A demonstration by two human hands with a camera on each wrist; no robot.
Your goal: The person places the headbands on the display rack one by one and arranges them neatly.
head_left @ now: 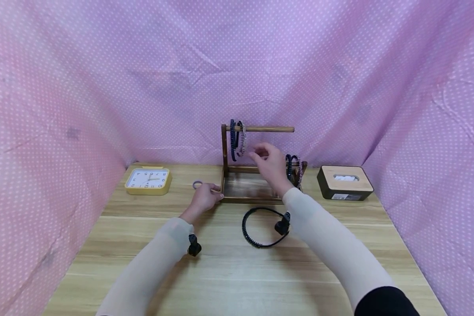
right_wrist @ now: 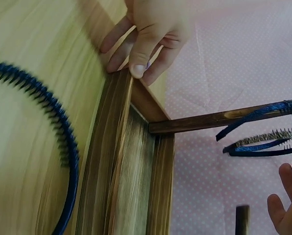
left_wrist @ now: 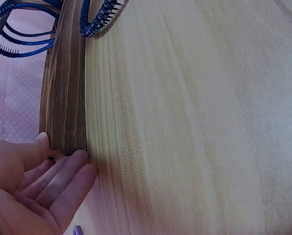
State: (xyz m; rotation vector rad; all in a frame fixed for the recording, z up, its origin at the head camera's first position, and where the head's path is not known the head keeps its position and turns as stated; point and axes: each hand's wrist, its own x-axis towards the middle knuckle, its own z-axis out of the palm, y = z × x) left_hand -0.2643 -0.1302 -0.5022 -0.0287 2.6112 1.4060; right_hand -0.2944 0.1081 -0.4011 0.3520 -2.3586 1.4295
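Observation:
A brown wooden rack point(head_left: 253, 200) stands at the back of the table. My left hand point(head_left: 204, 197) grips its front left corner, the thumb and fingers on either side of the wood in the left wrist view. On the rack's upper rod point(head_left: 272, 129) hang a dark toothed headband point(head_left: 232, 140) and a pale beaded headband point(head_left: 242, 138) with others close by. My right hand point(head_left: 271, 166) is raised just right of these headbands, thumb and forefinger apart, with nothing seen between them. More headbands point(head_left: 299, 169) hang at the rack's right end, partly behind that hand.
A black toothed headband point(head_left: 256, 245) lies on the table in front of the rack. A yellow clock point(head_left: 148, 181) stands at the left, and a tissue box point(head_left: 345, 182) at the right. Beside my left hand lies a small purple ring point(head_left: 195, 182). Pink dotted cloth point(head_left: 174, 87) hangs behind.

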